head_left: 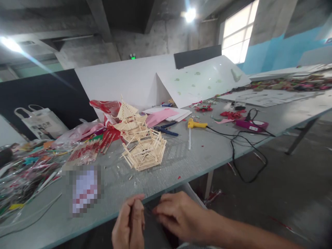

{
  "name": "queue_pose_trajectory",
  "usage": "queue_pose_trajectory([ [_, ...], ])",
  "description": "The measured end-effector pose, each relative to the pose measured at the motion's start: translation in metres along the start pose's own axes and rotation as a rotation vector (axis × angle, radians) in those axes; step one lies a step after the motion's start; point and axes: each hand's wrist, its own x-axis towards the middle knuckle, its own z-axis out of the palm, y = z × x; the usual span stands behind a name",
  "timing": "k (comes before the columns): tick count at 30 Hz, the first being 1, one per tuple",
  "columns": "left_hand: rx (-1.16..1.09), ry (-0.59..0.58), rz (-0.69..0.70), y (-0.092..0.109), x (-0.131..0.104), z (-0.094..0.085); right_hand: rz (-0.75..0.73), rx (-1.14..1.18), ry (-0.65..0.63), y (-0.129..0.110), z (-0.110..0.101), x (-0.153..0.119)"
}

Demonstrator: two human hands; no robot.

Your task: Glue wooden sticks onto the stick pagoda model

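At the table's front edge, my left hand [129, 221] is closed, its fingers pressed together. Just to its right, apart from it, my right hand [178, 214] has curled fingers pinched toward the thumb. Whatever either hand might hold is too small or hidden to make out. Beyond them on the grey table [171, 173] stands a pavilion model made of thin wooden sticks [144, 148], with a railed six-sided base and a pointed roof [127, 110]. Neither hand touches it.
A yellow glue gun [198, 124] lies right of the model, its cord running to a purple power strip [251, 125]. Dark blue pliers [167, 130] lie behind the model. Wrapped materials [23, 176] pile up at left, near a white tote bag [43, 122] and a blurred-out item [85, 190].
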Motion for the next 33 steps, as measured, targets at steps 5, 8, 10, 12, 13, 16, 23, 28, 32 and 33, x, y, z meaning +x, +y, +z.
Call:
queue_pose_trajectory([
  [5, 0.236, 0.139, 0.507, 0.032, 0.063, -0.014, 0.141, -0.129, 0.361, 0.044, -0.038, 0.016],
  [8, 0.352, 0.122, 0.721, 0.042, 0.108, -0.016, 0.189, -0.181, 0.419, 0.065, -0.05, 0.03],
  [10, 0.357, 0.157, 0.699, 0.04, 0.129, -0.02, 0.213, -0.209, 0.427, 0.072, -0.053, 0.035],
  [12, 0.323, 0.192, 0.583, 0.03, 0.144, -0.029, 0.238, -0.217, 0.43, 0.076, -0.053, 0.037],
  [13, 0.29, 0.198, 0.509, 0.022, 0.149, -0.034, 0.25, -0.216, 0.426, 0.077, -0.052, 0.037],
  [16, 0.158, 0.154, 0.31, -0.002, 0.161, -0.049, 0.297, -0.215, 0.38, 0.083, -0.049, 0.036],
  [23, -0.212, -0.023, -0.058, -0.018, 0.193, -0.049, 0.455, -0.217, 0.287, 0.093, -0.045, 0.042],
  [28, -0.238, -0.024, -0.171, -0.029, 0.218, -0.031, 0.608, 0.149, 0.229, 0.097, -0.046, 0.048],
  [32, -0.237, -0.037, -0.222, -0.043, 0.232, -0.018, 0.714, 0.506, 0.166, 0.101, -0.05, 0.054],
  [33, -0.24, -0.052, -0.228, -0.045, 0.234, -0.016, 0.716, 0.569, 0.155, 0.101, -0.052, 0.056],
])
